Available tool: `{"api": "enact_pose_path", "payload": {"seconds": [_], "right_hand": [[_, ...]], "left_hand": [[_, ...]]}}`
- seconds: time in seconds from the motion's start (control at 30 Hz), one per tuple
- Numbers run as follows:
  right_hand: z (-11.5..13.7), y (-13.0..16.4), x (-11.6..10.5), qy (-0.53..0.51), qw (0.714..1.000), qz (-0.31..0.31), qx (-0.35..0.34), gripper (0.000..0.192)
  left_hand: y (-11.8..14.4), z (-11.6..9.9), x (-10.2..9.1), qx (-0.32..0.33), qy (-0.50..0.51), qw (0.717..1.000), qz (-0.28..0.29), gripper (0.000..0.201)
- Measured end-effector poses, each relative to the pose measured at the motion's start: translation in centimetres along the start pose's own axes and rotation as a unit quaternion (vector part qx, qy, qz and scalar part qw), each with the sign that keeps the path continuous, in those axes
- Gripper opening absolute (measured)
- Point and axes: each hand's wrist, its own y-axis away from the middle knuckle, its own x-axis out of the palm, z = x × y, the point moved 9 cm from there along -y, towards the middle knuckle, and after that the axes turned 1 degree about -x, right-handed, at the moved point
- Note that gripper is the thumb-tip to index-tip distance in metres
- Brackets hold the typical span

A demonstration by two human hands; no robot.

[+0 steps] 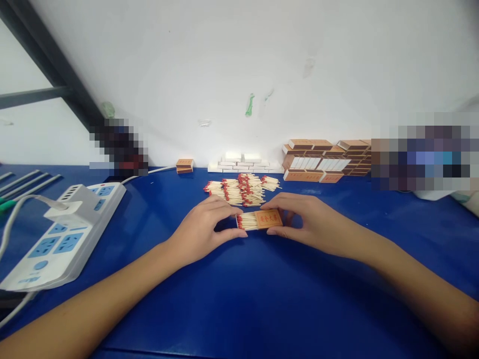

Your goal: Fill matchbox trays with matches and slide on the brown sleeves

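Observation:
A small orange matchbox (268, 218) lies on the blue table (239, 299), its inner tray slid partly out to the left and showing red-tipped matches (247, 221). My right hand (299, 222) grips the box's sleeve from the right, fingers above and thumb below. My left hand (204, 229) pinches the open tray end between thumb and fingers. Just behind both hands lies a loose pile of matches (243, 189).
White inner trays (243, 162) and stacked orange matchboxes (325, 158) line the wall behind. A lone matchbox (184, 165) sits further left. A white power strip (63, 234) with a plugged-in adapter lies at the left. Blurred objects stand at both back corners.

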Motion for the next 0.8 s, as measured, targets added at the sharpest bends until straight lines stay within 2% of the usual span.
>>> {"api": "enact_pose_path", "payload": {"seconds": [0.17,0.33,0.5,0.6,0.8], "right_hand": [[1.0,0.1,0.1,-0.012,1.0,-0.014,-0.016,0.033],[0.2,-0.2,0.1,-0.05,0.999,-0.019,-0.006,0.037],[-0.1,-0.2,0.3,-0.084,0.996,-0.017,0.006,0.04],[0.6,-0.1,0.4,-0.07,0.997,-0.02,-0.003,0.04],[3.0,0.1,0.6,-0.065,0.996,-0.031,-0.056,0.039]], "left_hand": [[0.0,0.0,-0.2,0.003,0.025,1.0,-0.012,0.042],[0.1,0.1,-0.3,0.0,0.067,0.998,-0.016,0.043],[0.0,0.9,-0.3,-0.051,0.101,0.993,-0.017,0.04],[0.1,0.9,-0.1,-0.063,0.125,0.99,-0.007,0.039],[0.1,0.5,-0.1,-0.044,0.156,0.987,-0.021,0.053]]}}
